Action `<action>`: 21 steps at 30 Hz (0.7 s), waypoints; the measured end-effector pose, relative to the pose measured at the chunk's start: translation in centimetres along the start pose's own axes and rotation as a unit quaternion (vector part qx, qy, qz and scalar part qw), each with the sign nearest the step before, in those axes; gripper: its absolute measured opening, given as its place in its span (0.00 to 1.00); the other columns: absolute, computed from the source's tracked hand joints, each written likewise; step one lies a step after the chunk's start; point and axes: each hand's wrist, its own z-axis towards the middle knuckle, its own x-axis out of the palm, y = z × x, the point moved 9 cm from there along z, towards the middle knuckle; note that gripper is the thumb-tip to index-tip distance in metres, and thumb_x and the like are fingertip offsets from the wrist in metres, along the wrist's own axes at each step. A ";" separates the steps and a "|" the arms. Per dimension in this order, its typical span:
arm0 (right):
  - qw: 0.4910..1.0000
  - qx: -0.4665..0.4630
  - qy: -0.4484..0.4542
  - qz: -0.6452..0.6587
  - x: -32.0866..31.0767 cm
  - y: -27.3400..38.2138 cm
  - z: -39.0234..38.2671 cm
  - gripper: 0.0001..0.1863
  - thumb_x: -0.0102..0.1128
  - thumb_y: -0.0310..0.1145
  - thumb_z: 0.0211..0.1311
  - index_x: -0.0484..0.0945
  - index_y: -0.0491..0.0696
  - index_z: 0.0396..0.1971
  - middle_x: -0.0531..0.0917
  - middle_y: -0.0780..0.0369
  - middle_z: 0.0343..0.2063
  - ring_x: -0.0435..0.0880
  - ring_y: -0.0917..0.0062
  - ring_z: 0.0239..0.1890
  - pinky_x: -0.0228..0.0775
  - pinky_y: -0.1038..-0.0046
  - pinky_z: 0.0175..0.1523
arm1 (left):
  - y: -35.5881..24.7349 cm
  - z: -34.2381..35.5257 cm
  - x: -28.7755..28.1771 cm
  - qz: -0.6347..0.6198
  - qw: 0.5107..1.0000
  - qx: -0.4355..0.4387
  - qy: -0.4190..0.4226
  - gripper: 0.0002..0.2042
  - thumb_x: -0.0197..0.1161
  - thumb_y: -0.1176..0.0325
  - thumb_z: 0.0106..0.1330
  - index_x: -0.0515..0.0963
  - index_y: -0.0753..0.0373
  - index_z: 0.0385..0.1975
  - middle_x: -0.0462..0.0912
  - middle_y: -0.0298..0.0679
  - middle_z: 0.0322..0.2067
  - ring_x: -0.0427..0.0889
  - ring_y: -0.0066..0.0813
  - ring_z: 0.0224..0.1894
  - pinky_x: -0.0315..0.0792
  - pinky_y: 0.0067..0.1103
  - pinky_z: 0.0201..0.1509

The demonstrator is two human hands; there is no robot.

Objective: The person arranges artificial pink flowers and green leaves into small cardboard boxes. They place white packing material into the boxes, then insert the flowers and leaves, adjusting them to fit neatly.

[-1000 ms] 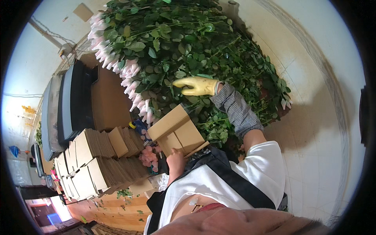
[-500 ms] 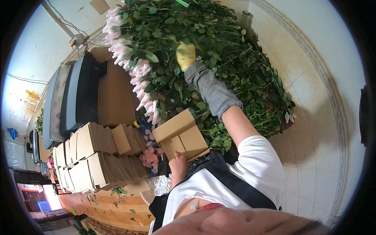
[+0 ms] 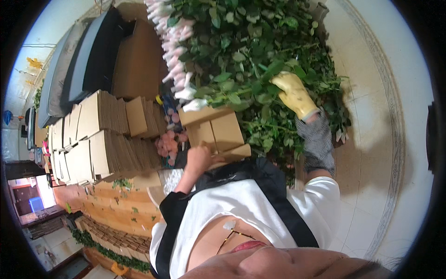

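My right hand (image 3: 295, 95), in a yellow glove and grey striped sleeve, is closed around a leafy rose stem. Toward the left that rose ends in a bud (image 3: 195, 105) wrapped in white netting, above the folded cardboard sheet (image 3: 227, 130). My bare left hand (image 3: 199, 158) is closed at the cardboard's near left edge; its fingertips are partly hidden. Beyond both hands lies a large heap of green-leaved roses (image 3: 241, 51), their pale pink netted buds (image 3: 175, 58) lined up along the left side.
Stacks of folded cardboard (image 3: 100, 149) stand left of me. Pink round pieces (image 3: 168, 144) lie between them and the folded sheet. Dark grey bins (image 3: 100, 51) and a brown board (image 3: 138, 65) stand farther back. A tiled floor (image 3: 355, 176) runs along the right.
My right hand has come back from the middle of the heap toward me and right, drawing a rose over the cardboard. My left hand stays at the cardboard. The view has shifted.
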 end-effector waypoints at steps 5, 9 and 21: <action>0.977 0.125 0.163 0.064 6.8 2.5 -10.8 0.18 0.61 0.19 0.51 0.81 0.47 0.45 0.82 0.57 0.36 0.81 0.61 0.41 0.74 0.62 0.50 | 9.9 2.1 5.9 -0.456 0.881 0.011 0.122 0.23 0.63 0.72 0.65 0.71 0.64 0.61 0.80 0.44 0.53 0.81 0.31 0.53 0.73 0.26 0.58; 0.963 0.198 0.184 -0.012 16.2 3.5 -17.5 0.18 0.61 0.22 0.49 0.81 0.46 0.43 0.82 0.56 0.38 0.80 0.60 0.45 0.70 0.62 0.57 | 9.0 1.1 2.7 -0.701 0.700 -0.025 0.132 0.20 0.54 0.75 0.73 0.66 0.64 0.64 0.79 0.39 0.51 0.79 0.28 0.56 0.72 0.25 0.60; 0.960 0.268 -0.050 -0.057 14.3 7.3 -17.6 0.21 0.59 0.28 0.55 0.74 0.47 0.52 0.78 0.56 0.46 0.73 0.60 0.56 0.61 0.60 0.69 | 3.2 1.7 -0.2 -0.255 0.964 0.063 -0.030 0.22 0.66 0.64 0.60 0.75 0.56 0.56 0.76 0.52 0.42 0.77 0.53 0.47 0.72 0.38 0.53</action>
